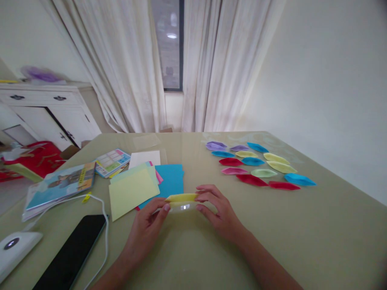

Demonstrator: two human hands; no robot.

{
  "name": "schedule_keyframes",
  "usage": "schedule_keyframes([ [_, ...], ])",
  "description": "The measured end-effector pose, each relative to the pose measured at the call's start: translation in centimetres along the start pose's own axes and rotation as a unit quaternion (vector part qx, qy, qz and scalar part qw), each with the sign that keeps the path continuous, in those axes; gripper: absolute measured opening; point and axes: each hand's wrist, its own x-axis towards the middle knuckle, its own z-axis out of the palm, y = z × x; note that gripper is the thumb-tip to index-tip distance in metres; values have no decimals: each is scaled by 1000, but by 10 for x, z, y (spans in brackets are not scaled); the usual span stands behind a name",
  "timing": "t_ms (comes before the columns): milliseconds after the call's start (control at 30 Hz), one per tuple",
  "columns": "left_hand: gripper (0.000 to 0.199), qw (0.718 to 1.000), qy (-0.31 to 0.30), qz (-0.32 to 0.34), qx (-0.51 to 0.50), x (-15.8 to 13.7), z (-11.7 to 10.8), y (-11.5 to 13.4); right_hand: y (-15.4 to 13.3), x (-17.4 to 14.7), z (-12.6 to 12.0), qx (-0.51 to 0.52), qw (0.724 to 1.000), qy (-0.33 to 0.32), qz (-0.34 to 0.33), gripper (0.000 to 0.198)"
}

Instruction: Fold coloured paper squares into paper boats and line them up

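Between my two hands, just above the table (193, 262), is a folded strip of yellow paper (182, 197). My left hand (150, 219) pinches its left end between thumb and fingers. At the other end, my right hand (219, 209) has its fingers and thumb closed around the paper's right tip. Beyond my left hand lie loose sheets: a pale yellow sheet (133, 193) on top, with a blue sheet (172, 181) partly under it. Farther right, several folded paper boats in red (251, 180), blue (300, 179), yellow (281, 166), purple (216, 146), pink and green lie in rough rows.
At the left are a black phone (71, 251), a white device (18, 251) with a white cable (105, 237), and a booklet (60, 185). A colourful card (113, 162) lies behind them. A wall (332, 80) borders the right side; curtains (127, 68) hang at the back.
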Motion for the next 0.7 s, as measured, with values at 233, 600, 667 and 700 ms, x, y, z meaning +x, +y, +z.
schedule_keyframes([
  [233, 33, 999, -1, -5, 40, -3, 5, 0, -1, 2, 4, 9, 998, -11, 66, 26],
  [600, 36, 988, -26, 21, 150, -3, 5, 9, -3, 1, 9, -72, 992, -62, 82, 29],
  [667, 35, 985, -33, 29, 168, -4, 5, 10, -4, 0, 10, -102, 990, -75, 67, 28],
  [700, 35, 983, -34, 32, 176, -4, 4, 11, -4, 0, 10, -113, 988, -80, 61, 28],
])
